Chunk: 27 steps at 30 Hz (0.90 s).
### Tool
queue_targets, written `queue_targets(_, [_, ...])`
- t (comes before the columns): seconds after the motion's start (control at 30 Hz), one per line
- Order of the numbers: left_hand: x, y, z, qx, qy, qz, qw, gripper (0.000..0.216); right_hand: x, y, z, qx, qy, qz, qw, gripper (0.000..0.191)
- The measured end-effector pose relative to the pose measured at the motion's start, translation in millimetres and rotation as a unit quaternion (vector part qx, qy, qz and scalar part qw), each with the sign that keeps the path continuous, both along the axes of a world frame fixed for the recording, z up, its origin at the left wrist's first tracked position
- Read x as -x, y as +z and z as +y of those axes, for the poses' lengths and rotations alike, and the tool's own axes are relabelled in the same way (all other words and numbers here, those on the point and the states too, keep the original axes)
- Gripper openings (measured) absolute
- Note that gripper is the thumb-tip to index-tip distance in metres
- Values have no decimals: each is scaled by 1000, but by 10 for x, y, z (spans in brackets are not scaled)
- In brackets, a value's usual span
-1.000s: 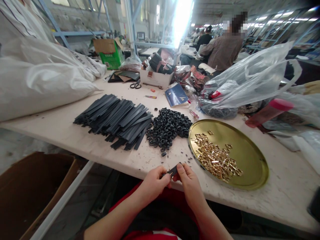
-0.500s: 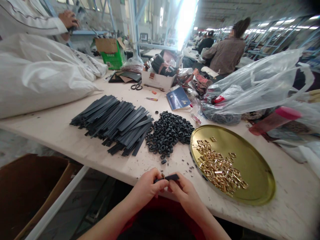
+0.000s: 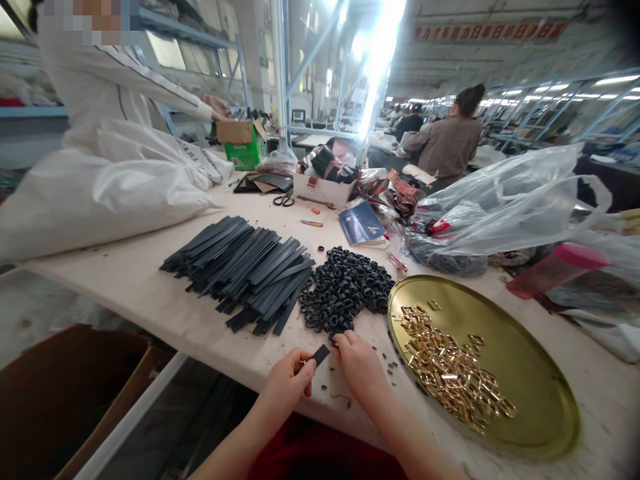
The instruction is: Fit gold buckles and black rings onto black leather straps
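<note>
My left hand [image 3: 286,385] pinches a short black strap piece [image 3: 318,355] at the table's near edge; a small gold fitting seems to sit on its inner end. My right hand [image 3: 358,368] has left the strap, and its fingertips touch the near edge of a heap of small black loops [image 3: 345,289]. Left of the loops lies a pile of long black strips [image 3: 245,268]. To the right stands a round gold tray [image 3: 520,347] holding several small gold buckles [image 3: 453,368].
A large white sack [image 3: 95,193] lies at the table's left, with a person in white behind it. Clear plastic bags [image 3: 500,207], a blue booklet [image 3: 361,224], scissors [image 3: 283,199] and boxes crowd the back. A brown carton [image 3: 65,393] sits on the floor at left.
My right hand let go of the strap piece and moved forward to the heap of loops. My left hand keeps the strap. The view tilted up.
</note>
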State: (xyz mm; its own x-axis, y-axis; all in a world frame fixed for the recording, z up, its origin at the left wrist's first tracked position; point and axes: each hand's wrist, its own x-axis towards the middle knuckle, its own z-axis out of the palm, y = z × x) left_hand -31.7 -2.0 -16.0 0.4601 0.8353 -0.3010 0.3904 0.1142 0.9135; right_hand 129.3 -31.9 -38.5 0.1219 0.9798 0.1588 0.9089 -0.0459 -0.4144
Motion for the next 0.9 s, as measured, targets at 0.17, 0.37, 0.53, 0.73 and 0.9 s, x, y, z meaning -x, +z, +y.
queue_targets(0.17, [-69, 55, -68, -8, 4, -23, 1000, 24, 16, 143, -170, 23, -49, 441, 896, 20])
queue_targets(0.37, [-109, 169, -166, -44, -87, -3, 995, 24, 35, 202, -396, 44, -86, 615, 782, 30])
queue_targets(0.53, [-85, 291, -153, -73, -131, 85, 985, 17, -39, 61, -489, 46, -68, 573, 815, 34])
queue_targets(0.73, [-201, 230, -264, -64, -70, 29, 995, 21, -20, 36, -496, 60, -72, 616, 782, 35])
queue_targets(0.9, [-200, 242, -293, -63, -88, -30, 994, 18, -4, 59, -498, 42, -101, 605, 789, 34])
